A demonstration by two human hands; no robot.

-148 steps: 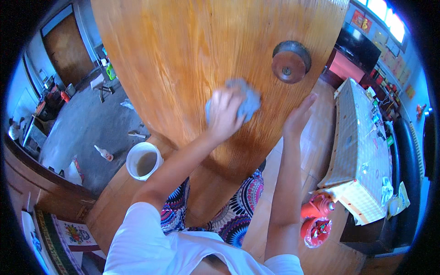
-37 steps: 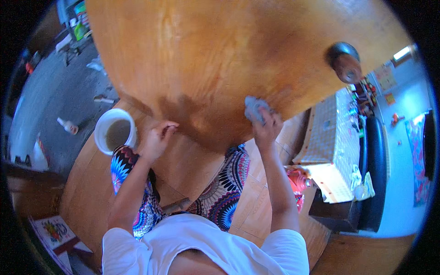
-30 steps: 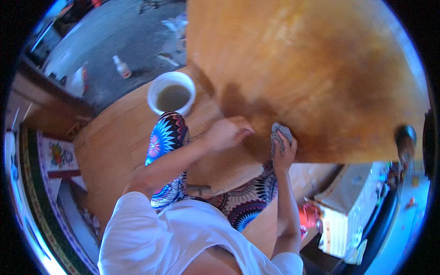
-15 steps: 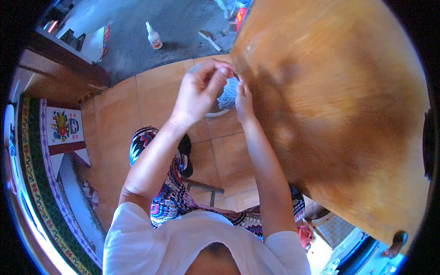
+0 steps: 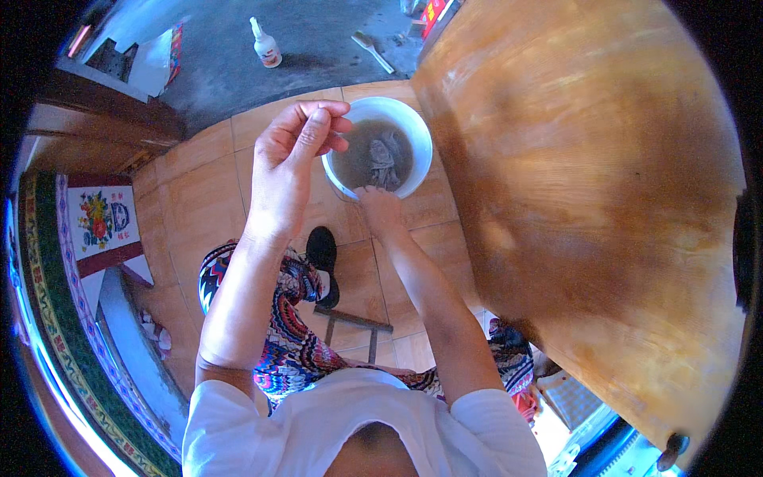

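A white bucket (image 5: 422,131) stands on the tiled floor with murky grey-brown water in it. Partly sunk in that water is a crumpled grey cloth (image 5: 384,156). My left hand (image 5: 298,143) is raised beside the bucket's left rim, palm side toward the bucket. Its thumb presses on the forefinger and the other fingers curl loosely; whether something small sits in the pinch I cannot make out. At the bucket's near rim is my right hand (image 5: 380,210), close to the near end of the cloth. Its fingertips are mostly hidden, so their grip cannot be told.
A large wooden panel (image 5: 588,183) fills the right side, close to the bucket. On the dark floor beyond stand a white spray bottle (image 5: 267,46) and a lying brush (image 5: 372,52). A wooden stool frame (image 5: 354,319) shows between my legs, near my black shoe (image 5: 322,254).
My hands have parted from above the bucket: the left moved left, the right came down and toward me to the rim. The cloth, earlier held between them, now lies in the water.
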